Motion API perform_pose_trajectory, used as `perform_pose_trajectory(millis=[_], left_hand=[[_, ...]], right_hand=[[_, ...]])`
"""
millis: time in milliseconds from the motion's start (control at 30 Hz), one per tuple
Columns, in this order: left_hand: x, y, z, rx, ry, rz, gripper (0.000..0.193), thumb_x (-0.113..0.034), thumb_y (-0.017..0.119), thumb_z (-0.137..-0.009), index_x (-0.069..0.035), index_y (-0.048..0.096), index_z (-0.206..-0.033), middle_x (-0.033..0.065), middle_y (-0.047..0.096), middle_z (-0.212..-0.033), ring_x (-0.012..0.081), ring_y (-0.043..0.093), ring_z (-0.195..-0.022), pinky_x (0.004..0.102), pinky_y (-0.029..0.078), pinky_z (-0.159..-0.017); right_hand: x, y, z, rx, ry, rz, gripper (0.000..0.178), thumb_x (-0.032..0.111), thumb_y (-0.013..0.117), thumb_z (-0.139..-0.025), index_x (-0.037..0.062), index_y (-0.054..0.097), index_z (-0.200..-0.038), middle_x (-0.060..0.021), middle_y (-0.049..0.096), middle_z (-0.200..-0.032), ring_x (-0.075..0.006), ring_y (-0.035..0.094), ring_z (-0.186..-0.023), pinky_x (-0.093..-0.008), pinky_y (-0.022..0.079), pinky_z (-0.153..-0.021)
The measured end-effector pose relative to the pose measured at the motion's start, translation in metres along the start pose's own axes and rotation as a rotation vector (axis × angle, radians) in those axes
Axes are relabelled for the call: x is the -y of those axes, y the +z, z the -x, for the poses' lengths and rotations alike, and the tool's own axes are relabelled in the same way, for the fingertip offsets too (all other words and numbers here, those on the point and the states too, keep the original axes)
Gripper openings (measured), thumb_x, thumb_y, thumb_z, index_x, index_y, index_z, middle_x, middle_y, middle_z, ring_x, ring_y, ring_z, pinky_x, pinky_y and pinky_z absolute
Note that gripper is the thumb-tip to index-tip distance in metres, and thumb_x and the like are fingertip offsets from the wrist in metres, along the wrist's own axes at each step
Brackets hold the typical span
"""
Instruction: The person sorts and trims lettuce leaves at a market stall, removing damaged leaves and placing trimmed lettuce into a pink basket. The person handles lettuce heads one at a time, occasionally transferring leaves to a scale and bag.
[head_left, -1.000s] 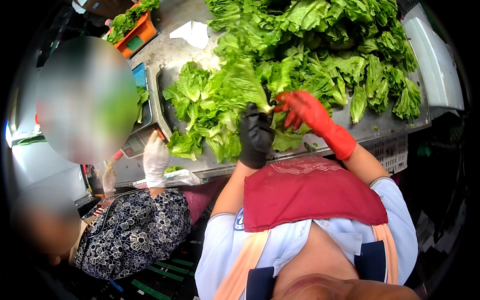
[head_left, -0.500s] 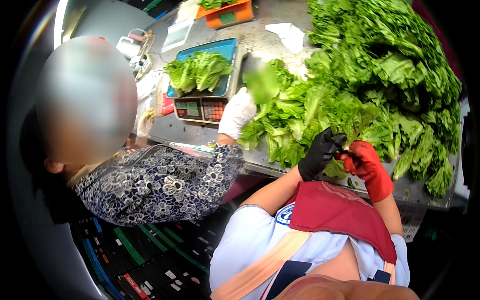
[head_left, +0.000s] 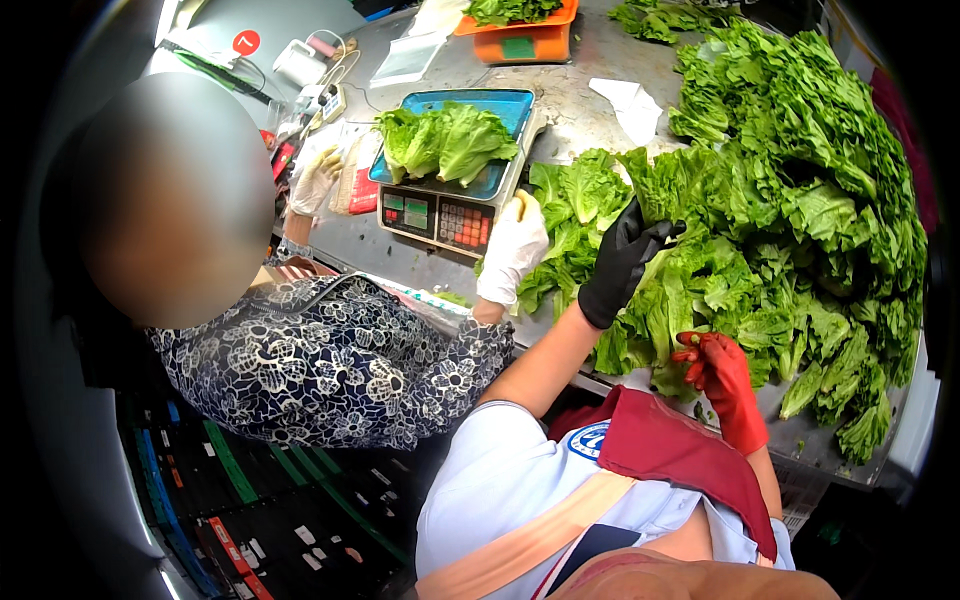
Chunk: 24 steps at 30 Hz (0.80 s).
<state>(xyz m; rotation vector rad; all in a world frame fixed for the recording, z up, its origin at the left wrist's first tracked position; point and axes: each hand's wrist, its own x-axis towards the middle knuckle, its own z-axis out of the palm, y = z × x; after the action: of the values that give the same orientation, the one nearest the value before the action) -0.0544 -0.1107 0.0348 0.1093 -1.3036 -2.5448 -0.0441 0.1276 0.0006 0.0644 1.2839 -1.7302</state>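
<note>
The left hand (head_left: pixel 628 262), in a black glove, lay over the loose lettuce (head_left: pixel 665 310) near the table's front edge, its fingers stretched and slightly bent; whether they gripped a leaf could not be told. The right hand (head_left: pixel 725 378), in a red glove, hung just in front of those leaves with its fingers half curled, a small pale green scrap (head_left: pixel 694 341) at their tips, perhaps pinched, perhaps only clinging. Handling such leaves well seemed to call for a light touch: holding each head low, by its firm base, would have bruised less than squeezing the frilly tops, and freeing it from its neighbours gently, without tugging, would have kept the leaves whole. Keeping the left elbow clear of the co-worker's near hand (head_left: pixel 515 248) looked wise too. As for numbers, there was one metal table (head_left: pixel 608 62), one scale (head_left: pixel 435 215) with one blue tray (head_left: pixel 529 102), one orange tub (head_left: pixel 520 42) and one crumpled white sheet (head_left: pixel 625 108). Four gloves showed: one black, one red and two white, the latter on one co-worker. The tray held at least two heads, overlapping; the big pile (head_left: pixel 790 130) held too many to count.
</note>
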Motion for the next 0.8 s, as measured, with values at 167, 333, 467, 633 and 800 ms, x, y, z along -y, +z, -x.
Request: perform_pose_trajectory(millis=[167, 333, 467, 633, 800], left_hand=[[-0.011, -0.004, -0.009, 0.006, 0.080, 0.001, 0.046, -0.008, 0.057, -0.088, 0.000, 0.042, -0.131, 0.0066, 0.060, -0.115, 0.0168, 0.059, -0.102, 0.0312, 0.044, -0.091], [0.004, -0.009, -0.002, -0.004, -0.023, 0.060, 0.049, -0.009, 0.058, -0.087, -0.002, 0.040, -0.132, 0.0055, 0.055, -0.120, 0.0166, 0.056, -0.108, 0.0315, 0.042, -0.093], [0.008, -0.012, 0.001, -0.026, 0.015, 0.026, 0.049, -0.010, 0.058, -0.086, -0.001, 0.042, -0.131, 0.0049, 0.055, -0.119, 0.0158, 0.056, -0.105, 0.0309, 0.042, -0.093], [0.005, -0.019, 0.002, -0.051, 0.032, 0.015, 0.050, -0.007, 0.058, -0.087, 0.002, 0.039, -0.133, 0.0059, 0.057, -0.116, 0.0146, 0.057, -0.102, 0.0279, 0.043, -0.091], [-0.002, -0.042, -0.001, -0.110, 0.077, -0.109, 0.049, -0.007, 0.057, -0.087, 0.000, 0.041, -0.132, 0.0033, 0.060, -0.109, 0.0112, 0.055, -0.091, 0.0248, 0.043, -0.084]], right_hand=[[-0.011, -0.003, -0.002, 0.010, 0.003, 0.005, 0.035, 0.020, 0.045, -0.095, -0.0097, 0.053, -0.112, -0.0075, 0.064, -0.080, -0.0104, 0.060, -0.054, -0.0175, 0.041, -0.044], [-0.013, -0.003, -0.002, -0.004, 0.019, 0.026, 0.032, 0.020, 0.045, -0.095, -0.0063, 0.055, -0.112, -0.0076, 0.065, -0.081, -0.0101, 0.060, -0.056, -0.0184, 0.041, -0.046], [-0.012, -0.001, 0.000, 0.004, 0.045, 0.035, 0.031, 0.019, 0.044, -0.096, -0.0047, 0.055, -0.112, -0.0098, 0.066, -0.085, -0.0097, 0.060, -0.056, -0.0186, 0.041, -0.048], [-0.016, 0.000, 0.001, 0.011, 0.080, 0.040, 0.030, 0.019, 0.043, -0.096, -0.0040, 0.056, -0.112, -0.0129, 0.068, -0.091, -0.0096, 0.060, -0.058, -0.0190, 0.041, -0.050], [-0.019, 0.010, 0.005, 0.003, 0.108, 0.058, 0.031, 0.020, 0.042, -0.096, -0.0038, 0.056, -0.111, -0.0117, 0.068, -0.090, -0.0100, 0.060, -0.058, -0.0195, 0.042, -0.049]])
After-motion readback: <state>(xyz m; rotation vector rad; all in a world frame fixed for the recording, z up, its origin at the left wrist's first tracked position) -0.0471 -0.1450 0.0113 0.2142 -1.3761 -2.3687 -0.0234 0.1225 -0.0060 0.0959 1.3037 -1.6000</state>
